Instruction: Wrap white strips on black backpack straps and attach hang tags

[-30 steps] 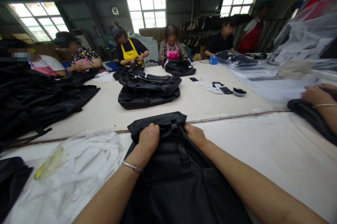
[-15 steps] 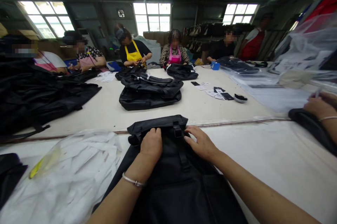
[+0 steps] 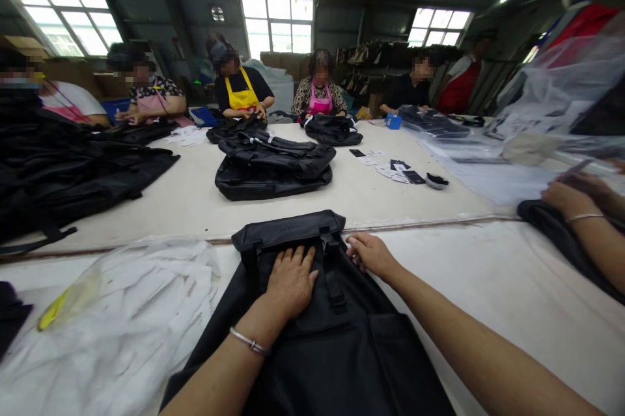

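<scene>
A black backpack [image 3: 317, 338] lies flat on the white table [image 3: 488, 286] right in front of me, its folded top flap pointing away. My left hand [image 3: 290, 279] rests flat on the bag just below the flap, fingers stretched out. My right hand [image 3: 371, 253] is at the flap's right corner beside the buckle strap, fingers curled against the bag's edge; whether it grips the edge is unclear.
A heap of clear plastic bags [image 3: 122, 312] lies at my left. A pile of black bags [image 3: 273, 165] sits mid-table, more black bags [image 3: 63, 168] at far left. Cards and tags [image 3: 400, 168] lie beyond. A co-worker's hand [image 3: 571, 201] works at right; several people sit at the far side.
My left hand has opened from a curled grip at the flap and slid down flat onto the bag. The right hand has drawn in to the flap's right corner.
</scene>
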Demonstrator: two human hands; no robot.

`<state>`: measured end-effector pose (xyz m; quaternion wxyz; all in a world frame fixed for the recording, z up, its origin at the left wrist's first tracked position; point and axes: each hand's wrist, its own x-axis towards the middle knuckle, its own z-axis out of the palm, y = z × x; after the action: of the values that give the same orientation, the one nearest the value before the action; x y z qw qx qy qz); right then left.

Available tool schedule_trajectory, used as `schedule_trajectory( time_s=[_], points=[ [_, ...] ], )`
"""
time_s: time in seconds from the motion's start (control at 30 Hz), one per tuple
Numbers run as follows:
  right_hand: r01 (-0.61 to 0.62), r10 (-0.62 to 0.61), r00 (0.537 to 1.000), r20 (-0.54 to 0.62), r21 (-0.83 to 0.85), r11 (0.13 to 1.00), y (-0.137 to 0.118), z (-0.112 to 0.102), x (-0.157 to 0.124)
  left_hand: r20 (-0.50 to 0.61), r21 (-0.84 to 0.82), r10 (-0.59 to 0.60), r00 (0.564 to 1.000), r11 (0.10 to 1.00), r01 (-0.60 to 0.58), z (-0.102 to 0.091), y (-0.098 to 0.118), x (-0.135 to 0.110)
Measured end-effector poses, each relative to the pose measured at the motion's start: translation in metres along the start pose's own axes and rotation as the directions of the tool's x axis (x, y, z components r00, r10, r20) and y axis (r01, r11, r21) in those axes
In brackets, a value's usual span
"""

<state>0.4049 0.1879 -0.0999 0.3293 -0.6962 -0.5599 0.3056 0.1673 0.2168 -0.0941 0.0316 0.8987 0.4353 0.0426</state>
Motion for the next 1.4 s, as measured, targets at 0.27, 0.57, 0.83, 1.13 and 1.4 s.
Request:
schedule_trajectory(
  time_s=[0.27,0.57,0.83,1.13,1.4],
  points=[
    [0.207,-0.219,0.974,-0.062,-0.158,0.966,0.015,-0.003,0.025,0.003,0.118,0.02,1.0,0.993,-0.021,0.005,0.0,0.005],
    [0.226,-0.196,0.973,0.122,-0.338,0.913,0.002,-0.001,0.053,0.009,0.226,0.033,0.999,0.973,-0.034,0.009,0.001,0.009],
    [0.09,-0.102,0.994,-0.036,-0.259,0.962,0.006,0.006,0.053,0.024,0.223,0.043,0.999,0.974,-0.048,0.007,0.001,0.009],
    [-0.054,0.04,0.989,-0.143,-0.097,0.994,0.015,0.012,0.061,0.032,0.188,0.047,0.998,0.981,-0.052,0.006,0.0,0.006],
    [0.112,-0.107,0.992,0.07,-0.072,0.991,0.001,-0.006,0.048,0.035,0.168,0.028,0.999,0.985,-0.033,0.004,0.0,0.007]
  ],
)
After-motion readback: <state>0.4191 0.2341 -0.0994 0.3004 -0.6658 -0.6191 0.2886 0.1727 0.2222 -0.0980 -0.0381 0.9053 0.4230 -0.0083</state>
